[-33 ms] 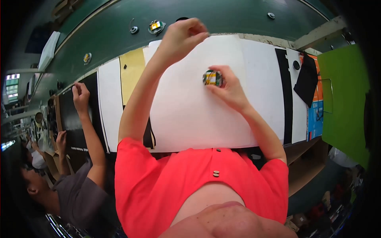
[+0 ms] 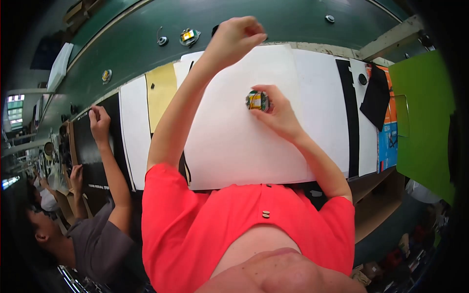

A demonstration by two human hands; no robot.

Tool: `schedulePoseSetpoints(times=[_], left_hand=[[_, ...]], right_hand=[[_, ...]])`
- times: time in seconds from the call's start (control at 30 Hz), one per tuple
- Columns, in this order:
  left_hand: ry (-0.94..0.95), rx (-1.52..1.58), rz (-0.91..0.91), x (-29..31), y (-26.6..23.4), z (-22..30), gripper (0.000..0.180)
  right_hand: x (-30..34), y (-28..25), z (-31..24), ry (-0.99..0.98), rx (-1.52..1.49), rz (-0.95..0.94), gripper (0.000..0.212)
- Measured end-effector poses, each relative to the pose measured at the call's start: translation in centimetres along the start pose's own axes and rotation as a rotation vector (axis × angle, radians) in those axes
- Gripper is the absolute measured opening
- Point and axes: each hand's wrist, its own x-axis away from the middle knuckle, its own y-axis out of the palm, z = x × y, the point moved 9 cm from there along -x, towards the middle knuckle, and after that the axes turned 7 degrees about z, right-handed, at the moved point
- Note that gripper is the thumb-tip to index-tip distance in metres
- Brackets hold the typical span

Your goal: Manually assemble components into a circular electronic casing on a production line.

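My right hand [image 2: 279,111] grips a small round circuit board module [image 2: 255,100] by its edge, thumb on one side and fingers on the other. A yellow part and thin wires show on the module's face. It is over the white sheet [image 2: 244,151] on the bench. Farther off, my left hand [image 2: 240,41] is raised over the sheet's far edge, by the green surface. Its thumb and fingertips are closed together; what they hold, if anything, is too small to make out. Partly hidden behind that hand is a dark object [image 2: 215,30].
On the green surface [image 2: 283,22] lie another round module [image 2: 189,36], a small speaker with a wire [image 2: 162,41], a yellow-centred part [image 2: 106,75] and a grey disc [image 2: 330,19]. Black cloth [image 2: 375,102] and a green panel [image 2: 420,122] are at right. A co-worker [image 2: 97,234] sits at left.
My left hand has moved a little to the right and away from me. The right hand with the module has shifted slightly left, and the module looks slightly turned.
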Motion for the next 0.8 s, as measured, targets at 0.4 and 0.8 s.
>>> schedulePoseSetpoints(times=[0.4,0.8], left_hand=[[-0.086,0.145,-0.049,-23.3,24.6,-3.8,0.016],[-0.248,0.051,-0.029,-26.5,26.8,-10.7,0.012]], right_hand=[[0.6,1.0,0.9,0.102,-0.023,-0.198,0.054],[0.4,0.4,1.5,0.026,-0.014,-0.107,0.048]])
